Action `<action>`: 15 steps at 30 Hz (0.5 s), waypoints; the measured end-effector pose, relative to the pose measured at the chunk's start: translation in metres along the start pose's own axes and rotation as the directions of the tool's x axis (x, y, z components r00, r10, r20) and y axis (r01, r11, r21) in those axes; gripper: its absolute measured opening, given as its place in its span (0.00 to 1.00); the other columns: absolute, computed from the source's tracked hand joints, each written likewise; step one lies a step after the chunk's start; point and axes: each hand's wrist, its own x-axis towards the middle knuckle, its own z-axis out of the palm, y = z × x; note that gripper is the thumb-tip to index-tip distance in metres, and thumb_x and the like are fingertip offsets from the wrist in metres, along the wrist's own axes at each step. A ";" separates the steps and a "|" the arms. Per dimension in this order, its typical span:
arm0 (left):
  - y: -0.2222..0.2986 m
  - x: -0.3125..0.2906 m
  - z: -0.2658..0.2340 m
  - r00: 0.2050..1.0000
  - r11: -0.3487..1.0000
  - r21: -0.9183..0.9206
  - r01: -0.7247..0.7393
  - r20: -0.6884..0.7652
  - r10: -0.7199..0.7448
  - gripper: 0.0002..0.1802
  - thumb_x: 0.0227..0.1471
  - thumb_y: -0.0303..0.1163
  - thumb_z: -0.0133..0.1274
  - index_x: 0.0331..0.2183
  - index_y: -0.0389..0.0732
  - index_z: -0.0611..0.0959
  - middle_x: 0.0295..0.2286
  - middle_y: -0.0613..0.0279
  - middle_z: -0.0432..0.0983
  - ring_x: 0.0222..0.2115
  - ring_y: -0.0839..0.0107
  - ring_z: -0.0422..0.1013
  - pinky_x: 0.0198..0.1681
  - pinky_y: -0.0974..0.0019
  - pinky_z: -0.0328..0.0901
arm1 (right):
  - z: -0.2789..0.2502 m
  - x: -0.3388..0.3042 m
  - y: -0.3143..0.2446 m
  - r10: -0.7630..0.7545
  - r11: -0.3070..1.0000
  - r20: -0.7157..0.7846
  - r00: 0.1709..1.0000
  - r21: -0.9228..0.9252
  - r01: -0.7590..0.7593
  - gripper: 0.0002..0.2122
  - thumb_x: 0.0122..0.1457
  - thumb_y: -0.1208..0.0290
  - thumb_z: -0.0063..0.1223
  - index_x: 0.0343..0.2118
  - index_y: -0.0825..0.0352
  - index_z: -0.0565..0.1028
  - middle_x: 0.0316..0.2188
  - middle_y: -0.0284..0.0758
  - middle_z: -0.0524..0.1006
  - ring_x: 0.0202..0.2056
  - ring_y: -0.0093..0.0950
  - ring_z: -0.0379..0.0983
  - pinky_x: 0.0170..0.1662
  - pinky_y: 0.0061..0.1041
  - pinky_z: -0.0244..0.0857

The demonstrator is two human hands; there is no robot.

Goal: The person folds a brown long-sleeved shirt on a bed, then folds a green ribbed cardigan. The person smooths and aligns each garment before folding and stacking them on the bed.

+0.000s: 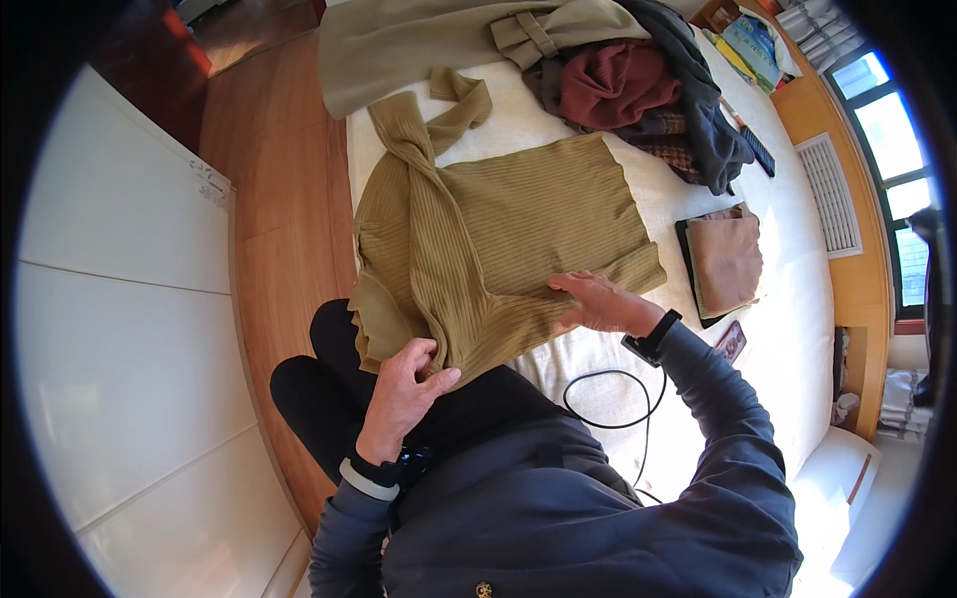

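Observation:
An olive-green ribbed sweater [543, 204] lies spread on the bed, partly folded. One sleeve is folded across it, with its end looped at the far side. The near left part hangs over the bed's edge by my knees. My left hand [399, 391] pinches the fabric at the near left corner between thumb and fingers. Resting on the near right part of the sweater, my right hand [603, 302] has its fingers stretched out and apart, pointing left. A wrist strap is on each arm.
On the pale bed cover [788, 299] lie a folded brown garment [725, 261] on darker cloth, a phone [731, 342], a black cable [608, 373] and a dark remote [758, 151]. Heaped at the far side are a maroon garment [620, 82], grey clothing and a beige coat [419, 45]. White cabinets [130, 299] stand left.

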 end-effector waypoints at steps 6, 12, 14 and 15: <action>0.001 -0.002 -0.003 0.998 0.994 -0.108 -0.007 -0.066 0.000 0.16 0.59 0.28 0.62 0.45 0.29 0.79 0.24 0.69 0.68 0.25 0.81 0.62 0.29 0.72 0.61 | 0.026 -0.008 0.067 0.074 0.990 -0.391 0.917 -0.078 -0.113 0.24 0.53 0.73 0.64 0.55 0.61 0.75 0.56 0.36 0.75 0.61 0.42 0.65 0.62 0.43 0.59; 0.009 -0.018 -0.007 0.995 0.982 -0.185 -0.038 -0.093 0.021 0.06 0.60 0.21 0.57 0.40 0.31 0.80 0.26 0.69 0.70 0.26 0.82 0.64 0.31 0.75 0.61 | 0.019 -0.010 0.129 0.069 0.944 -0.654 0.753 -0.201 -0.261 0.20 0.49 0.78 0.62 0.48 0.58 0.78 0.54 0.32 0.76 0.58 0.43 0.66 0.59 0.46 0.61; 0.011 -0.022 -0.010 0.993 0.979 -0.172 -0.108 -0.061 0.099 0.05 0.59 0.20 0.56 0.39 0.31 0.80 0.26 0.69 0.71 0.27 0.82 0.64 0.32 0.75 0.62 | 0.020 -0.012 0.141 0.039 0.948 -0.615 0.788 -0.226 -0.223 0.18 0.49 0.79 0.62 0.45 0.58 0.79 0.53 0.32 0.76 0.57 0.43 0.66 0.59 0.46 0.60; 0.012 -0.023 -0.011 0.991 0.975 -0.181 -0.127 -0.052 0.119 0.05 0.59 0.19 0.56 0.38 0.31 0.80 0.26 0.70 0.71 0.27 0.83 0.65 0.32 0.75 0.62 | 0.021 -0.010 0.145 -0.023 0.957 -0.608 0.794 -0.244 -0.159 0.15 0.48 0.78 0.62 0.41 0.58 0.78 0.48 0.31 0.77 0.56 0.40 0.68 0.58 0.44 0.60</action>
